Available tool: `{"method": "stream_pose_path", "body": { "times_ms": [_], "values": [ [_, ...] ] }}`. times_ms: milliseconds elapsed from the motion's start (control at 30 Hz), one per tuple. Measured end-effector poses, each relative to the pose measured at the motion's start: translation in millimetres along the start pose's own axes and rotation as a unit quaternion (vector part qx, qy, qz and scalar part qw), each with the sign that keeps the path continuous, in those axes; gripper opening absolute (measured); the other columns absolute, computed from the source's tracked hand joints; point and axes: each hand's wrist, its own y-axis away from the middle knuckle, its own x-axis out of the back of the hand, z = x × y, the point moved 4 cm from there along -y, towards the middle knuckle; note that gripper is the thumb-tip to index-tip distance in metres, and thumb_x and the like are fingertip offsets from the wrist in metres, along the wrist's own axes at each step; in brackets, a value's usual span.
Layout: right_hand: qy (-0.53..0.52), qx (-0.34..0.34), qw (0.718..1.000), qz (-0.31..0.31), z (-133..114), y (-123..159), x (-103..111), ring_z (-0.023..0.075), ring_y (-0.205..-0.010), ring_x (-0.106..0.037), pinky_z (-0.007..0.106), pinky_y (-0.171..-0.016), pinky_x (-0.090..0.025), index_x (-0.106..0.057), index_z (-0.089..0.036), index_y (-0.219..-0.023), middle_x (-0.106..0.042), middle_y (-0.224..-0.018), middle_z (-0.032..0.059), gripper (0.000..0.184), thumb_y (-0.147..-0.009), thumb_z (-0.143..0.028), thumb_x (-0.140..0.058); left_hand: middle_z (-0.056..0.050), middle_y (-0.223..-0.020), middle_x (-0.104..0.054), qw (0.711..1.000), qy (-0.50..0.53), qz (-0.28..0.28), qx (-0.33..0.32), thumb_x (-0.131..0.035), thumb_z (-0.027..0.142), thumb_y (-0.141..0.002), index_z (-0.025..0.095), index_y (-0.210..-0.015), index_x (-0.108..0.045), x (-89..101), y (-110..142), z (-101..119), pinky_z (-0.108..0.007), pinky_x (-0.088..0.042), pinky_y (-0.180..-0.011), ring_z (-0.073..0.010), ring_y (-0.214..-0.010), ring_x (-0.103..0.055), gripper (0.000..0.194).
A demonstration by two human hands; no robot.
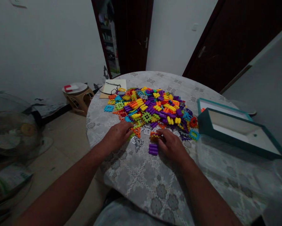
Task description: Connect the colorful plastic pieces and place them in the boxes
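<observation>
In the head view, the heap (150,108) of plastic pieces lies on the round table (141,183), just beyond both hands. I judge that the heap could slide toward the person, because it is piled loosely and a push at its near edge may disturb it; also the purple block (153,149), lying just beside the right hand (172,144), could be knocked by its thumb. The hands are well apart, palms turned down, with both forearms reaching forward from the near side. The right fingers bend inward and appear pinched on an orange piece (155,134); the left hand (118,135) has its fingertips at the heap's near-left edge, but I cannot tell if they grip something, and a grey piece (138,145) lies between the two hands
</observation>
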Motion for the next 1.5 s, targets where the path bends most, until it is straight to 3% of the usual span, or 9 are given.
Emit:
{"method": "stream_pose_path", "body": {
  "times_ms": [133,300,467,700,900,1133,1300,1400,1500],
  "values": [
    [0.001,-0.002,1.000,-0.002,2,1,-2,0.0283,-0.107,-0.071,0.042,-0.095,-0.055,-0.067,-0.019,-0.128,-0.074,-0.120,0.0132,0.030,-0.099,-0.020,-0.058,-0.011,-0.119,-0.070,0.998,-0.059,-0.031,0.017,-0.057,0.022,-0.105,0.021,-0.129,-0.069,-11.6,-1,9,-0.037,-0.056,-0.094,-0.0255,-0.107,-0.068,0.027],
    [-0.007,-0.008,1.000,0.007,4,1,-2,0.0277,-0.104,-0.071,0.041,-0.092,-0.055,-0.068,-0.021,-0.121,-0.074,-0.117,0.0120,0.024,-0.100,-0.021,-0.057,-0.014,-0.130,-0.064,0.996,-0.079,-0.022,0.024,-0.060,0.026,-0.105,0.020,-0.139,-0.066,-14.7,-12,11,-0.038,-0.055,-0.093,-0.0280,-0.112,-0.066,0.035],
    [-0.007,-0.006,1.000,0.012,4,1,-1,0.0267,-0.101,-0.071,0.039,-0.089,-0.054,-0.069,-0.021,-0.118,-0.075,-0.114,0.0115,0.021,-0.099,-0.021,-0.058,-0.014,-0.128,-0.066,0.993,-0.099,-0.049,0.028,-0.057,0.023,-0.104,0.019,-0.122,-0.071,-17.0,-22,10,-0.037,-0.054,-0.084,-0.0271,-0.106,-0.065,0.023],
    [-0.011,-0.005,0.999,0.034,4,1,0,0.0255,-0.099,-0.070,0.037,-0.088,-0.054,-0.070,-0.021,-0.118,-0.075,-0.112,0.0104,0.024,-0.096,-0.017,-0.060,-0.012,-0.115,-0.067,0.993,-0.108,-0.041,-0.008,-0.050,0.024,-0.108,0.019,-0.106,-0.068,-22.3,-25,22,-0.034,-0.053,-0.077,-0.0244,-0.096,-0.065,0.019],
    [-0.037,0.011,0.998,0.049,0,-1,3,0.0249,-0.101,-0.070,0.037,-0.090,-0.054,-0.069,-0.022,-0.120,-0.075,-0.113,0.0094,0.026,-0.096,-0.015,-0.061,-0.009,-0.112,-0.069,0.994,0.070,0.071,-0.044,-0.050,0.023,-0.107,0.021,-0.110,-0.064,-22.4,-30,26,-0.039,-0.053,-0.097,-0.0244,-0.107,-0.065,0.015],
    [-0.077,0.030,0.994,0.068,-5,-3,11,0.0231,-0.096,-0.067,0.035,-0.085,-0.054,-0.069,-0.021,-0.117,-0.069,-0.107,0.0075,0.027,-0.093,-0.011,-0.062,-0.003,-0.099,-0.072,0.975,0.222,-0.022,-0.018,-0.053,0.026,-0.104,0.023,-0.102,-0.065,-43.5,-39,59,-0.033,-0.049,-0.084,-0.0208,-0.093,-0.066,0.013],
    [-0.092,0.009,0.992,0.089,2,-4,13,0.0229,-0.099,-0.067,0.034,-0.085,-0.054,-0.070,-0.022,-0.114,-0.066,-0.110,0.0087,0.024,-0.093,-0.012,-0.063,0.001,-0.088,-0.069,0.965,0.258,-0.041,0.019,-0.052,0.015,-0.097,0.024,-0.101,-0.062,-57.7,-39,57,-0.031,-0.048,-0.078,-0.0192,-0.084,-0.064,0.014],
    [-0.100,0.010,0.991,0.085,2,-4,11,0.0241,-0.108,-0.067,0.035,-0.089,-0.055,-0.069,-0.021,-0.116,-0.066,-0.120,0.0108,0.025,-0.093,-0.013,-0.062,-0.003,-0.098,-0.074,0.966,0.255,-0.026,0.004,-0.054,0.013,-0.096,0.024,-0.111,-0.065,-60.5,-39,56,-0.034,-0.052,-0.085,-0.0219,-0.092,-0.068,0.022],
    [-0.090,0.000,0.995,0.046,2,-3,7,0.0227,-0.100,-0.069,0.034,-0.087,-0.055,-0.069,-0.022,-0.118,-0.071,-0.114,0.0083,0.026,-0.094,-0.014,-0.063,-0.009,-0.115,-0.076,0.976,0.216,-0.013,-0.033,-0.054,0.010,-0.095,0.022,-0.120,-0.067,-62.8,-38,58,-0.040,-0.054,-0.098,-0.0258,-0.109,-0.070,0.031]
  ]
}}
